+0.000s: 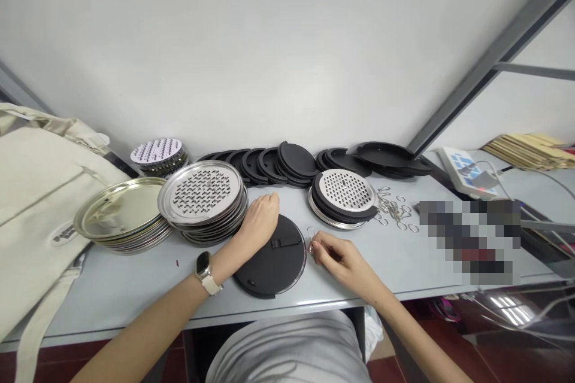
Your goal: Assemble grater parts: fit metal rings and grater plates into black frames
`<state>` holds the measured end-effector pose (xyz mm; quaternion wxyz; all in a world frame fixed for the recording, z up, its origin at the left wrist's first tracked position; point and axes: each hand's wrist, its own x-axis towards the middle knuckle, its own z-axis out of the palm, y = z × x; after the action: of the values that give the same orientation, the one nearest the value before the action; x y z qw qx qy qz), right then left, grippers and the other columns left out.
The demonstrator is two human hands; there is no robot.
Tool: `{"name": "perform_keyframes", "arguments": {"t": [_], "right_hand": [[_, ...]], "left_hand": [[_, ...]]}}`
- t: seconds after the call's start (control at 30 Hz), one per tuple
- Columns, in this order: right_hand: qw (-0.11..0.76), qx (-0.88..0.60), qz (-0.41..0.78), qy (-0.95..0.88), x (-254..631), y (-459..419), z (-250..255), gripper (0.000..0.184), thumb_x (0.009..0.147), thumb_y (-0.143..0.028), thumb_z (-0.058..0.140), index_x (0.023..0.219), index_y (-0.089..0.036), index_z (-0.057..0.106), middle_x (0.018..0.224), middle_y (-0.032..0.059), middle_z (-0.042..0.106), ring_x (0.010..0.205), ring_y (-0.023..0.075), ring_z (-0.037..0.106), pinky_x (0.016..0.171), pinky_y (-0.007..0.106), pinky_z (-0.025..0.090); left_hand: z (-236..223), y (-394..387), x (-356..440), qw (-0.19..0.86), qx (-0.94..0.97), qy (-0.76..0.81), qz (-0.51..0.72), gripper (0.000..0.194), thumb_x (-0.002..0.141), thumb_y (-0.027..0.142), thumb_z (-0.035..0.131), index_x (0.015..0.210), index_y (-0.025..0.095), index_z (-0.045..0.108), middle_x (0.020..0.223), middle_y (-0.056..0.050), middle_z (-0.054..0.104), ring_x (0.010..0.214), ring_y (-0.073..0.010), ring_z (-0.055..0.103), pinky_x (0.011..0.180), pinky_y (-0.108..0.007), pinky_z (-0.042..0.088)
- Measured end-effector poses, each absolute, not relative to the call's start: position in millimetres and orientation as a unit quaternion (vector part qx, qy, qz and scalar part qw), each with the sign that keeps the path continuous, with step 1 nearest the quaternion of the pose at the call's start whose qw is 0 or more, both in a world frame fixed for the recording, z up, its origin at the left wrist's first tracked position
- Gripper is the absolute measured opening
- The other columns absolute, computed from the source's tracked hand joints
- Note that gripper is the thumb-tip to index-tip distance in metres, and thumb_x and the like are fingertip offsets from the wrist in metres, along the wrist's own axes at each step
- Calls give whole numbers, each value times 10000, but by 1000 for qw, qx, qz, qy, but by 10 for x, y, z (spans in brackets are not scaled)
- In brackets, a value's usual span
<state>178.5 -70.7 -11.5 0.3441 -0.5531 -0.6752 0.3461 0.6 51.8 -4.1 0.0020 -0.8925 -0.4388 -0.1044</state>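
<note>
Grey shirt is what's closest to the head cam, right up against a pale grey table. Left hand, with a smartwatch on a cream strap at the wrist, sits loosely curled with nothing in it that I can see, right at the top edge of a round black disc. That disc lies flat on the table with a small bracket on its face and a thin metal rim showing. Right hand is just beside the disc's rim, pinching a small wire loop between thumb and forefinger.

Around them: a stack of perforated steel discs, a stack of plain gold-toned metal pans, and a black-and-steel stack with a scatter of wire loops just next to it. Loose black discs line the back by the wall, near a perforated stack. A canvas bag slumps over the left end, and a pixelated patch hides whatever's at the right.
</note>
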Motion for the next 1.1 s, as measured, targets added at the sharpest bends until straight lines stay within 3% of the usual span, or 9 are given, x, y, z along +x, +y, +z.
{"name": "perform_keyframes", "arguments": {"t": [0.2, 0.5, 0.8, 0.97, 1.1], "right_hand": [[365, -550, 354, -663, 1809, -688, -163, 343, 989, -388, 387, 747, -187, 522, 668, -15, 528, 613, 125, 478, 593, 236, 381], [425, -557, 405, -587, 1799, -649, -157, 371, 940, -442, 487, 1051, -153, 692, 669, 15, 612, 562, 122, 490, 539, 237, 432], [450, -557, 421, -557, 1848, -634, -139, 338, 875, -482, 583, 949, -180, 715, 668, 10, 611, 555, 116, 481, 507, 229, 408], [467, -550, 412, -556, 1852, -638, -123, 288, 873, -466, 586, 887, -187, 657, 818, 39, 643, 686, 150, 539, 619, 257, 440], [465, -544, 376, -589, 1860, -648, -137, 271, 928, -421, 511, 817, -188, 594, 806, 23, 559, 728, 150, 515, 665, 262, 416]], "left_hand": [[-38, 499, -3, -6, -905, -409, -114, 222, 969, 142, 327, 882, 156, 531, 884, -72, 623, 890, -199, 600, 833, -318, 464], [-32, 509, 109, 9, -874, -476, -98, 235, 959, 141, 329, 906, 114, 556, 857, -122, 650, 836, -242, 645, 731, -333, 464], [-38, 488, 259, 15, -845, -522, -114, 216, 958, 167, 329, 940, 109, 536, 867, -127, 654, 851, -245, 646, 750, -330, 447], [-52, 479, 219, 4, -852, -510, -118, 209, 957, 182, 336, 943, 123, 536, 869, -121, 650, 859, -257, 642, 744, -341, 449], [-56, 474, 214, 0, -855, -504, -118, 198, 954, 182, 348, 930, 124, 536, 869, -123, 649, 859, -259, 638, 752, -347, 446]]}}
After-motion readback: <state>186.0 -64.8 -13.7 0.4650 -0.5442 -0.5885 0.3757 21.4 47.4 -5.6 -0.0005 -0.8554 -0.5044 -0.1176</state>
